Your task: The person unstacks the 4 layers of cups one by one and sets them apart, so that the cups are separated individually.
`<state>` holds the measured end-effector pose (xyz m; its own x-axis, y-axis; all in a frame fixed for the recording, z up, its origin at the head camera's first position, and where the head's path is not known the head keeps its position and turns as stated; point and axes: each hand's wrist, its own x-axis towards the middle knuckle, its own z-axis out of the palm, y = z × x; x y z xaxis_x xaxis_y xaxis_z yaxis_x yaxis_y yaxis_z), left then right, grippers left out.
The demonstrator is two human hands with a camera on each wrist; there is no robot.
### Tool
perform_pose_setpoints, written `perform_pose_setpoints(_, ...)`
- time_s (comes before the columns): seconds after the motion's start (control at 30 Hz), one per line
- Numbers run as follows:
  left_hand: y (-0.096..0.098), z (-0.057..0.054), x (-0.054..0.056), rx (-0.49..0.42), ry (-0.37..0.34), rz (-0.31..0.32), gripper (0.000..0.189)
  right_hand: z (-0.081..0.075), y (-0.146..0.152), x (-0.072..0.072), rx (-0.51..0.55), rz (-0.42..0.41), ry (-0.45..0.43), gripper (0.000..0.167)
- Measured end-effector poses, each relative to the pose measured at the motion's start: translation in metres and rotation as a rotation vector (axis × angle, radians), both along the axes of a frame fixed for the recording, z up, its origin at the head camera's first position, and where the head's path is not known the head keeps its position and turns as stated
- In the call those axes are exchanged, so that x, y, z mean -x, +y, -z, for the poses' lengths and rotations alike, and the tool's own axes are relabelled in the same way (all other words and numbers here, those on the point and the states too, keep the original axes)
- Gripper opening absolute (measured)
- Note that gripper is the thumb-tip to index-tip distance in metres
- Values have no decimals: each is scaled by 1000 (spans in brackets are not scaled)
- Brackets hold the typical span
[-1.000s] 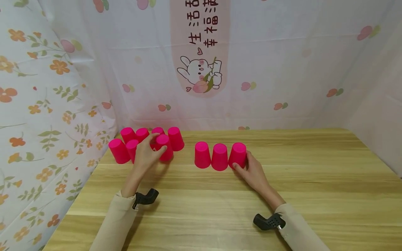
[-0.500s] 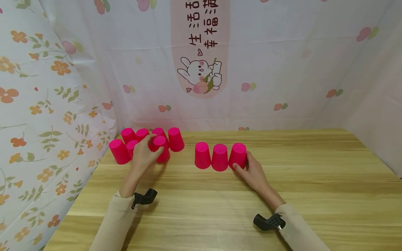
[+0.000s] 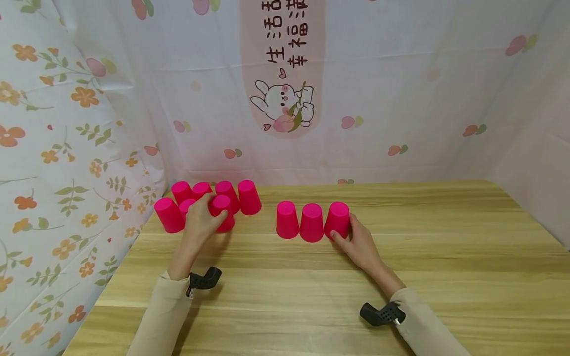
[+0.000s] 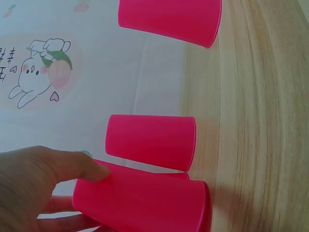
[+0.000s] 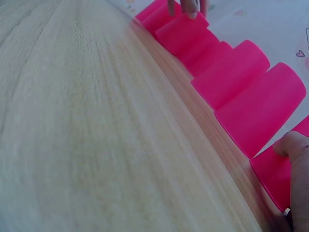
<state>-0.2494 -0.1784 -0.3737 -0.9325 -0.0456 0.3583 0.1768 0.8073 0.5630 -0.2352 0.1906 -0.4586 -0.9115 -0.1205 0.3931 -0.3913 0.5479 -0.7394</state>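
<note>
Bright pink cups stand upside down on the wooden table, in a cluster at the left and a row of three at the middle. My left hand grips the front right cup of the cluster, thumb on the near side and fingers behind, as the left wrist view shows with the same cup. A second front cup is mostly hidden behind this hand. My right hand holds the right cup of the row low on its side. The row's middle cup and left cup stand close beside it.
Behind the left hand are several more pink cups, with one at the cluster's right end and another at its left. A patterned cloth hangs along the table's back edge, and a floral cloth along the left.
My left hand has slid its cup a short way left, closer to the front cups of the cluster. The right hand and the row of three have stayed in place.
</note>
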Motion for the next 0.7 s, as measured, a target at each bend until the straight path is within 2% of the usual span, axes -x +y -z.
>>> perform_pose_setpoints(0.47, -4, -3, -1, 45, -43, -26, 49, 0, 1, 1, -11, -7, 13, 54)
perform_pose_setpoints(0.7, -4, -6, -1, 43, -41, -25, 53, 1, 1, 1, -12, -5, 5, 54)
